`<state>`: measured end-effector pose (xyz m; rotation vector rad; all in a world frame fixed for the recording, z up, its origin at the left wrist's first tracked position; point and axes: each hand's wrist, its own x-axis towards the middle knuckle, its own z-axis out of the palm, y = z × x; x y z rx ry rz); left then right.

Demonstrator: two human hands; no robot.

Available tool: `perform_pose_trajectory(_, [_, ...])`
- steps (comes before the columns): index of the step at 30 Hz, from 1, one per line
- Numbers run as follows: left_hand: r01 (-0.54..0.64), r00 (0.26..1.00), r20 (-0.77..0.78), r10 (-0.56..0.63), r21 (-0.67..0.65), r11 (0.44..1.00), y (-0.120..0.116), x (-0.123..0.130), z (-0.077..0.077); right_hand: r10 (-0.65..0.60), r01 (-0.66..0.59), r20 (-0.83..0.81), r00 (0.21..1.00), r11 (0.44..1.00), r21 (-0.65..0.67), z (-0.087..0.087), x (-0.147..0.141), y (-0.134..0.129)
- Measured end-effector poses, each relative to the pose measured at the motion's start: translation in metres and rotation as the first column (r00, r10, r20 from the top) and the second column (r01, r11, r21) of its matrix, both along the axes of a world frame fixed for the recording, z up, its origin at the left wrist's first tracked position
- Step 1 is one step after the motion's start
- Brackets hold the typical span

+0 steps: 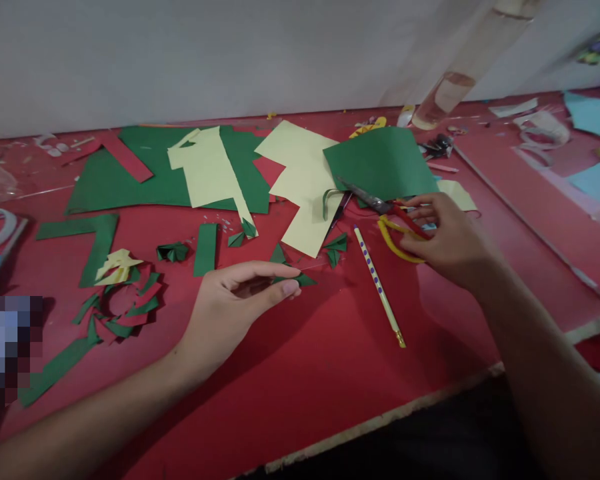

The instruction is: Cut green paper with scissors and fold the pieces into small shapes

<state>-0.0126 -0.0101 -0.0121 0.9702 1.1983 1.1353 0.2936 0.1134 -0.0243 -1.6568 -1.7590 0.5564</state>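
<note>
My right hand [447,233] is closed around the red and yellow handles of a pair of scissors [367,195]. The blades point left, over the edge of a green paper sheet [385,163]. Under their tips hangs a curled green paper strip [326,203]. My left hand [245,297] pinches thumb and forefinger together; a thin pale line runs out rightward from the fingertips, too fine to name. Right behind those fingertips shows a folded green paper piece [307,280], partly hidden. Between the hands lies a pale pencil with purple dots [375,277].
A red and green paper ring [147,313] lies at left beside green strips [207,250]. Pale yellow sheets [305,180] and a large green sheet [145,170] lie along the back. A clear bottle [450,87] stands at the wall. The table's front edge [380,427] is below.
</note>
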Motion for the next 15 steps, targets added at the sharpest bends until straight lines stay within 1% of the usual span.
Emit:
perform_pose_trajectory(1, [-0.007,1.000,0.006,0.007,0.002,1.000,0.000,0.000,0.001,-0.011,0.012,-0.039,0.999,1.000,0.025,0.004,-0.001,-0.002])
perform_pose_trajectory(4, [-0.039,0.999,0.008,0.039,0.022,0.999,0.002,0.000,0.005,-0.001,0.008,-0.198,0.980,0.999,0.032,0.019,-0.012,-0.016])
perform_pose_trajectory(6, [-0.044,0.999,0.016,0.044,0.024,0.999,0.002,0.002,0.006,0.023,-0.044,-0.366,0.931,0.998,-0.050,0.027,-0.029,-0.031])
perform_pose_trajectory(7, [-0.038,0.999,0.025,0.037,0.020,0.999,0.002,0.003,0.007,0.034,-0.072,-0.399,0.916,0.994,-0.080,0.030,-0.040,-0.040])
perform_pose_trajectory(8, [-0.026,0.999,0.034,0.025,0.011,1.000,0.002,0.005,0.007,0.065,-0.145,-0.443,0.894,0.978,-0.148,0.033,-0.051,-0.050])
perform_pose_trajectory(9, [-0.012,0.999,0.041,0.012,0.002,1.000,0.001,0.007,0.007,0.095,-0.247,-0.546,0.832,0.946,-0.212,0.035,-0.062,-0.059])
perform_pose_trajectory(10, [0.000,0.999,0.040,0.000,-0.007,1.000,0.000,0.008,0.007,0.096,-0.309,-0.589,0.802,0.911,-0.272,0.036,-0.072,-0.068])
perform_pose_trajectory(11, [0.008,0.999,0.033,-0.007,-0.014,1.000,-0.001,0.010,0.007,0.091,-0.342,-0.598,0.796,0.883,-0.320,0.037,-0.081,-0.076])
perform_pose_trajectory(13, [0.020,1.000,0.016,-0.019,-0.025,1.000,-0.004,0.012,0.007,0.084,-0.395,-0.634,0.769,0.842,-0.367,0.039,-0.093,-0.087])
perform_pose_trajectory(14, [0.026,1.000,0.009,-0.025,-0.025,0.999,-0.005,0.013,0.007,0.074,-0.409,-0.650,0.756,0.829,-0.381,0.039,-0.096,-0.091])
perform_pose_trajectory(15, [0.034,0.999,0.003,-0.034,-0.023,0.999,-0.005,0.013,0.007,0.057,-0.403,-0.648,0.760,0.823,-0.400,0.039,-0.098,-0.094])
